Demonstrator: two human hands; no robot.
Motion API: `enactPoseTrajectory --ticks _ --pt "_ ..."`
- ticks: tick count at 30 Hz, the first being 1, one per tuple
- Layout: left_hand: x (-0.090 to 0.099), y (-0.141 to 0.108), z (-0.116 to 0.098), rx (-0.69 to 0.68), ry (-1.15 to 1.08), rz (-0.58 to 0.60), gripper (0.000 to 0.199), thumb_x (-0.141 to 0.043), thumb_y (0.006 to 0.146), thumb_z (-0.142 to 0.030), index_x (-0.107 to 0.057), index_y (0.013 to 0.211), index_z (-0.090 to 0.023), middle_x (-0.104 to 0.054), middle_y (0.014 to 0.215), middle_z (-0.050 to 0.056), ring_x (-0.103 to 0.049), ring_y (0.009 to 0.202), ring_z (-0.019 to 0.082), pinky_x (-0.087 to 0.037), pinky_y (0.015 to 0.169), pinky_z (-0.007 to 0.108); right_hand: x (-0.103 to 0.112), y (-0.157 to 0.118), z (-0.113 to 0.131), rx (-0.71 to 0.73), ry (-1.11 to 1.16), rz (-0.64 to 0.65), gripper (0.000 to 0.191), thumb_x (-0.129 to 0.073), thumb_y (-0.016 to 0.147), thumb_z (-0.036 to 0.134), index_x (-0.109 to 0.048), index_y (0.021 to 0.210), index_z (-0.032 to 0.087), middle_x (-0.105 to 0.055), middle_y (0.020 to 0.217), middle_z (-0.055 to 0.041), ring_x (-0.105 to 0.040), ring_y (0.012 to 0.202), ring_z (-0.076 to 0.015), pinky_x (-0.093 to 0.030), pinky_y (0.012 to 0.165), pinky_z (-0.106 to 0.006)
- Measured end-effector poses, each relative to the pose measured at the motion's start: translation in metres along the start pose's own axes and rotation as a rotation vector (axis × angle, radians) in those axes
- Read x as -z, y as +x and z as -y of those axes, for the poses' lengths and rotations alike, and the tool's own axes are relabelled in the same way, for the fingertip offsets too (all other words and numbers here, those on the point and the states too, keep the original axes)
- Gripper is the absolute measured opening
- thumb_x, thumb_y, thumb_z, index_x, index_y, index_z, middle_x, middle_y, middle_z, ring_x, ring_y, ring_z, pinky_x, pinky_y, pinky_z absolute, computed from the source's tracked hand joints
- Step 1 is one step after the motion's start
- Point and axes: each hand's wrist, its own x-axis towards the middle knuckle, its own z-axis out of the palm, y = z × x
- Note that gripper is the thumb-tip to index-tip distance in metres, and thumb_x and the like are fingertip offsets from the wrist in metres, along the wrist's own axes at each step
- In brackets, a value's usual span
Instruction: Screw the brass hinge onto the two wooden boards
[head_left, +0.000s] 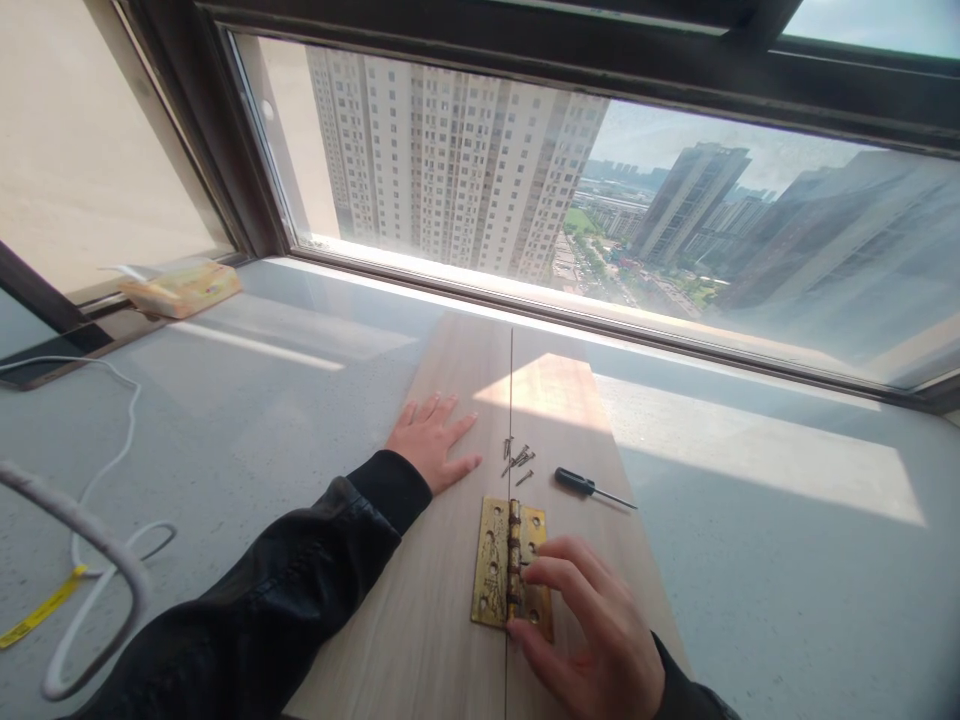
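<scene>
A worn brass-coloured butt hinge (491, 565) lies opened flat across the seam between two pale wooden boards (420, 620). My right hand (600, 640) is curled over its right leaf, the thumb at the lower end of the knuckle and the index fingertip beside the middle of it. Flat on the left board, fingers spread, rests my left hand (431, 440), holding nothing. Several loose screws (519, 458) lie just above the hinge. A screwdriver (592, 487) with a black handle sits to their right, its shaft reaching the board's right edge.
The boards lie on a pale speckled sill (757, 560) below a dark-framed window (525, 270). At the far left stands a tissue pack (184, 288). A white cable (112, 560) with a yellow tag (45, 610) loops along the left side.
</scene>
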Motion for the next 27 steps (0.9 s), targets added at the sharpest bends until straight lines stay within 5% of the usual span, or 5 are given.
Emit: enactPoseTrajectory --ticks 10,22,27 --pt "-0.0025 -0.0002 0.0005 -0.001 -0.008 -0.012 0.065 -0.032 0.079 -0.068 -0.034 0.137 -0.037 -0.024 0.151 0.005 -0.018 0.139 0.030 -0.014 0.110 0.054 -0.0085 0.0019 -0.0029 0.050 -0.025 0.087 0.026 -0.063 0.062 0.020 -0.047 0.083 0.020 -0.054 0.083 -0.0033 -0.046 0.076 -0.0186 -0.034 0.069 -0.034" --pt "-0.0021 -0.0002 0.0004 -0.006 -0.014 -0.011 0.066 -0.031 0.080 -0.068 -0.035 0.137 -0.036 -0.025 0.150 0.006 -0.019 0.139 0.030 -0.014 0.109 0.054 -0.0079 0.0024 -0.0035 0.035 -0.028 0.095 0.022 -0.063 0.068 0.023 -0.048 0.083 0.020 -0.054 0.082 -0.0039 -0.048 0.074 -0.0186 -0.037 0.067 -0.034" --pt "-0.0011 -0.0001 -0.0001 0.002 -0.019 0.003 0.066 -0.032 0.079 -0.068 -0.034 0.137 -0.037 -0.024 0.151 0.005 -0.018 0.139 0.030 -0.013 0.110 0.054 -0.0015 -0.0023 -0.0067 -0.052 0.066 -0.105 0.025 -0.063 0.074 0.028 -0.049 0.093 0.020 -0.053 0.090 -0.0080 -0.051 0.082 -0.0212 -0.044 0.068 -0.036"
